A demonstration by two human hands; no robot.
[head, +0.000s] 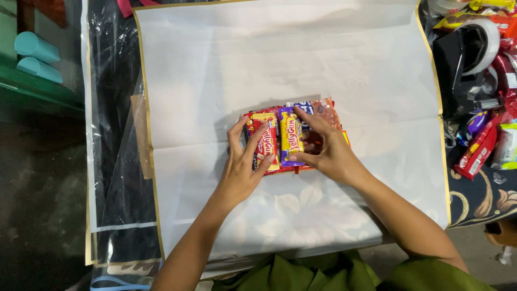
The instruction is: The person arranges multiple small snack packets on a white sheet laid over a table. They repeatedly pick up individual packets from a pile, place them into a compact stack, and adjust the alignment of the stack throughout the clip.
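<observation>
A small stack of snack packets point(291, 137) lies near the middle of a large sheet of white wrapping paper point(323, 64), which has a thin gold edge and is spread flat over the table point(479, 202). The packets sit side by side, touching: a red and yellow packet point(265, 141) on the left, a purple and yellow packet point(291, 134) beside it, and a clear orange-tinted packet point(326, 110) at the upper right, with a blue one partly hidden between them. The left hand point(242, 164) rests on the left side of the stack, its fingers point(257, 137) spread apart and laid flat across the red and yellow packet. The right hand point(328, 148) covers the right side, fingers spread, one fingertip on the top edge of the stack and the thumb pressing the lower edge of the purple packet; neither hand lifts anything. Under the paper, clear plastic film point(110, 108) reaches out to the left. Along the right edge of the table lies a heap of other sweets and wrappers point(484, 140), with a roll of white tape point(484, 40) above it, well apart from the hands. Two pale blue tubes point(36, 56) lie at the far left. A green garment point(323, 275) shows at the bottom edge.
</observation>
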